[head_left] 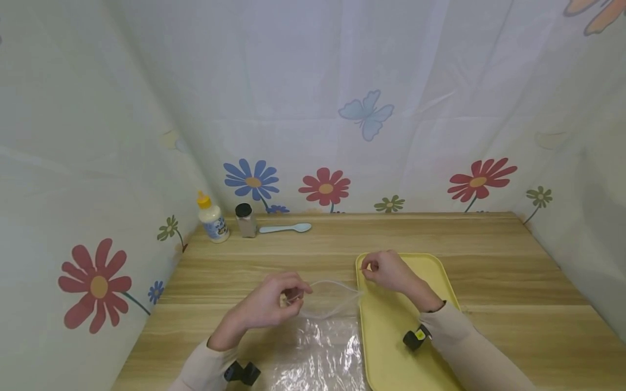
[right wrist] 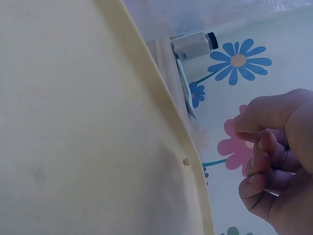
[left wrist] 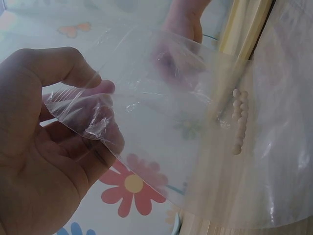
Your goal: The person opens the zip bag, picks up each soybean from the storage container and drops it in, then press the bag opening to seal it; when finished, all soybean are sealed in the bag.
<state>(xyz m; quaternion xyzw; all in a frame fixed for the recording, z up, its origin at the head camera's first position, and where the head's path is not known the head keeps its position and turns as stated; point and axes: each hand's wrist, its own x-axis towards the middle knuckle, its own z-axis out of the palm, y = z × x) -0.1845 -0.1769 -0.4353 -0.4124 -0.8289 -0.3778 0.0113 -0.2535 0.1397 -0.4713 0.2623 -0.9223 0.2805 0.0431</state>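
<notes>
My left hand pinches the rim of a clear plastic bag between thumb and fingers. The bag's mouth gapes beside that hand, and its body lies towards the table's front. In the left wrist view, several small pale balls show through the film; whether they lie inside it I cannot tell. Over the far left part of the yellow tray is my right hand, its fingers loosely bent. Nothing shows between them in the right wrist view. One small ball lies in the tray beside its rim.
At the back left stand a bottle with a yellow cap and a jar with a black lid. A pale blue spoon lies right of the jar. Behind the wooden table hangs a flowered curtain.
</notes>
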